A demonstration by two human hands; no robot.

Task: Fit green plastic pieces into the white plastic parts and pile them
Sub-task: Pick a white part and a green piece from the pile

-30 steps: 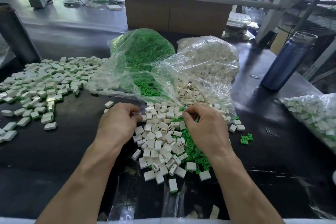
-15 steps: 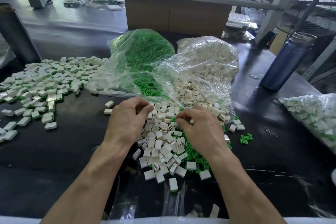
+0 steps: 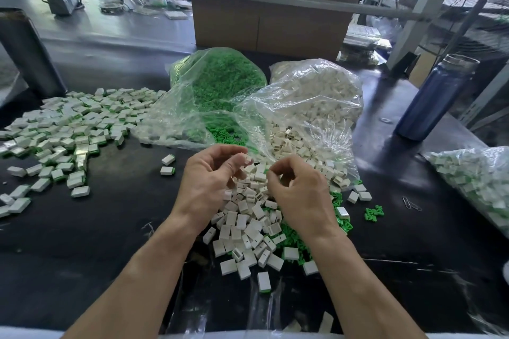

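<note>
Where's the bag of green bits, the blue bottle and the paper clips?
Bag of green pieces (image 3: 217, 82), head view, bulging middle.
Blue bottle (image 3: 432, 99), head view, body.
Paper clips (image 3: 411, 203), head view, wire loops.

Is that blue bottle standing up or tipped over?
Upright: the blue bottle stands on its base on the black table, cap on top.

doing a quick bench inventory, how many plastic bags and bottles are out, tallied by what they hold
Clear plastic bag of green pieces: 1
Clear plastic bag of white parts: 1
Clear plastic bag of assembled white-and-green parts: 1
Blue metal bottle: 1
Total: 4
</note>
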